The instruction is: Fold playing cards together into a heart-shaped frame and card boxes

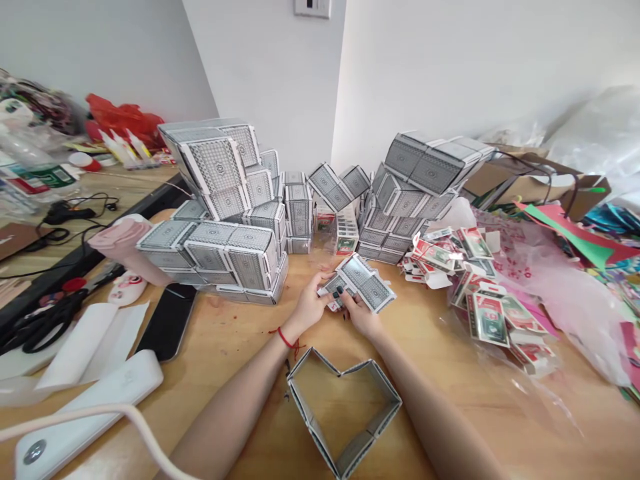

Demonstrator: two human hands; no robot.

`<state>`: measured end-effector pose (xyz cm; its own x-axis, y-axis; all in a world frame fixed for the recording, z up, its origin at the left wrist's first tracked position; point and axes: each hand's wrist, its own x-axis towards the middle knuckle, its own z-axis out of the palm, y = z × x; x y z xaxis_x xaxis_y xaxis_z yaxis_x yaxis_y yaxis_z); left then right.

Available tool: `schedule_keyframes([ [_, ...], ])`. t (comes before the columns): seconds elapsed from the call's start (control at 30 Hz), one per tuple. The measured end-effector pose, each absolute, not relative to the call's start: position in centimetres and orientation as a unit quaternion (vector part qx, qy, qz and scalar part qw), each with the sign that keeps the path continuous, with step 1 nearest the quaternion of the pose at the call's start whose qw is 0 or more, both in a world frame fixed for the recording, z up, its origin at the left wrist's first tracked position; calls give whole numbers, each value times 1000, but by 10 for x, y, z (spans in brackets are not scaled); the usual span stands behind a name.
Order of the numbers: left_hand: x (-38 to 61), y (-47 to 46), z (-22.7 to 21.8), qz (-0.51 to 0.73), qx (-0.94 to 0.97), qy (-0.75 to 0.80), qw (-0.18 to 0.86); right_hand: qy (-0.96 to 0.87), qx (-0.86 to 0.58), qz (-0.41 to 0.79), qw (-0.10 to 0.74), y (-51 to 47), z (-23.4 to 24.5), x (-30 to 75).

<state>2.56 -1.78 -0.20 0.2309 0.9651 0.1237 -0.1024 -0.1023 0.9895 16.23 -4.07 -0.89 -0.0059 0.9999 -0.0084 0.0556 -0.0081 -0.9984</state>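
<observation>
Both hands meet over the wooden table (225, 347) and hold a short joined strip of grey patterned card boxes (364, 283). My left hand (311, 303), with a red string at the wrist, grips the strip's near left end. My right hand (359, 313) holds it from below, beside the left hand. Between my forearms lies a heart-shaped frame (345, 407) made of the same boxes, open in the middle.
Big stacks of joined boxes stand at the back left (220, 220) and back right (420, 180). Loose red-and-green flat packs (480, 293) lie on plastic at the right. A black phone (167, 320), scissors (40, 323) and a white device (85, 413) lie left.
</observation>
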Motion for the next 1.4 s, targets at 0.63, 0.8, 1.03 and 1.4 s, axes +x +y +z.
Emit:
schedule_keyframes([
  [0.63, 20, -20, 11, 458, 453, 349, 681, -457, -487, 541, 511, -36, -8, 172],
  [0.8, 22, -20, 13, 416, 550, 386, 612, -490, -491, 538, 480, -37, -4, 175],
  [1.03, 32, -24, 3, 413, 604, 420, 537, -485, -473, 538, 502, -39, -4, 173],
  [1.4, 25, -24, 7, 396, 654, 432, 479, -503, -509, 507, 479, -38, -3, 172],
])
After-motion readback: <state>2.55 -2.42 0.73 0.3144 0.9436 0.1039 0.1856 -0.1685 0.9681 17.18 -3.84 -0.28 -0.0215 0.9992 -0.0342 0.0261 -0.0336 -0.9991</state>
